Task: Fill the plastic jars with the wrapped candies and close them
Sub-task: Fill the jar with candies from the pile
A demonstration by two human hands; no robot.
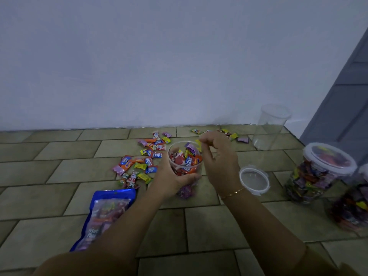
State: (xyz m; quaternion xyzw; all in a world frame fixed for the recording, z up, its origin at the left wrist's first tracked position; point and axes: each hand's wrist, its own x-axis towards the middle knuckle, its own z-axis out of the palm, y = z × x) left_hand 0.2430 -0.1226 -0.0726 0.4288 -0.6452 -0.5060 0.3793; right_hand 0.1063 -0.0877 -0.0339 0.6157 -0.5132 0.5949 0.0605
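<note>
A clear plastic jar (pixel 186 158), nearly full of wrapped candies, is tilted toward me, and my left hand (pixel 175 179) grips it from the left and below. My right hand (pixel 218 158) hovers at the jar's right rim with the fingers curled and pinched; a yellow wrapper shows at the fingertips, but I cannot tell whether it is held. Loose wrapped candies (pixel 143 159) lie scattered on the tiled floor to the left of the jar and behind it. A loose clear lid (pixel 254 180) lies flat on the floor just right of my right wrist.
An empty clear jar (pixel 268 128) stands at the back right by the wall. A filled, lidded jar (pixel 316 172) and another filled jar (pixel 352 206) stand at the right edge. A blue candy bag (pixel 103 214) lies at the front left. A grey door is at the far right.
</note>
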